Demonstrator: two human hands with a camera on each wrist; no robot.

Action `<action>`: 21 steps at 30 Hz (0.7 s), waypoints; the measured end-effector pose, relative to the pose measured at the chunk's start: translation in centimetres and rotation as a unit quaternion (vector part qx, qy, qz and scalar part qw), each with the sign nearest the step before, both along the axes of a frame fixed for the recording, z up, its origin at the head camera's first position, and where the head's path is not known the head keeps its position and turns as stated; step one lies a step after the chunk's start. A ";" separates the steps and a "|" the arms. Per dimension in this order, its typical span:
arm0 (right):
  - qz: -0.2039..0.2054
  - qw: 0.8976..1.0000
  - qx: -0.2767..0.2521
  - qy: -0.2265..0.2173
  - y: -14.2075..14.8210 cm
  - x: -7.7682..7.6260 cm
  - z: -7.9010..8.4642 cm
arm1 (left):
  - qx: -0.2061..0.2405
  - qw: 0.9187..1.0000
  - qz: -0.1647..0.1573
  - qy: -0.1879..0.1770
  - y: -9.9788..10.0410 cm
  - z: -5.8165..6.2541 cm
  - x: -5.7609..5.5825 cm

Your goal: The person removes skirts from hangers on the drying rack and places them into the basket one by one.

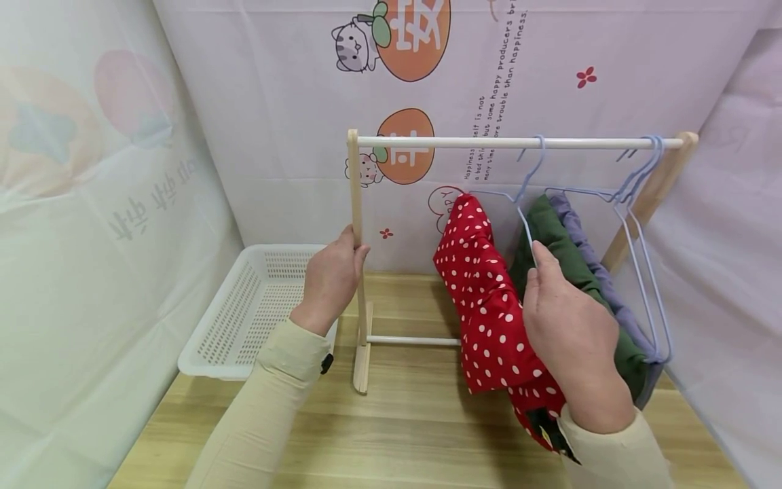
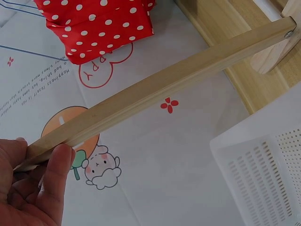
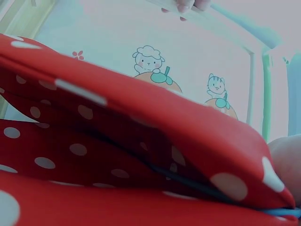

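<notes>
1. The left hand (image 1: 332, 275), left of centre, is clamped on the rack's wooden post (image 1: 356, 197), thumb and fingers on opposite sides.
2. The right hand (image 1: 571, 326), right of centre, pinches the wire of a blue hanger (image 1: 518, 201), thumb uppermost; its other fingers are mostly hidden.
3. Draped over that hanger, the red polka-dot cloth (image 1: 482, 292) hangs from centre right toward the lower right.
4. The hanger's hook sits over the white rail (image 1: 458, 142) across the upper half.
5. Behind, at right, hang green cloth (image 1: 559, 238) and purple-grey cloth (image 1: 589, 255).
6. A white basket (image 1: 210, 322) stands at left on the wooden tabletop (image 1: 421, 428).
</notes>
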State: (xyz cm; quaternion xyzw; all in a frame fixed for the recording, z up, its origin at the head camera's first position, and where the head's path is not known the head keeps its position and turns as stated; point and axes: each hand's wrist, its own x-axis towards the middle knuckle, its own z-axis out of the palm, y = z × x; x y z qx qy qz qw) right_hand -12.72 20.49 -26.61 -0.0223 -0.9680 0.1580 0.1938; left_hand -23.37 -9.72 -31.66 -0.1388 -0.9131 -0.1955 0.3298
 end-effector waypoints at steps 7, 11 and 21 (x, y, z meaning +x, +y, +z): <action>0.003 1.000 0.010 0.021 -0.3 -0.1 -0.2 | 0.002 1.000 -0.001 0.000 0.0 0.0 0.0; 0.007 1.000 0.012 0.028 -0.5 -0.1 -0.3 | 0.002 1.000 0.000 -0.001 0.0 0.0 0.1; 0.028 0.999 0.017 0.028 -0.7 -0.1 0.0 | 0.005 1.000 0.000 -0.001 0.0 0.0 0.0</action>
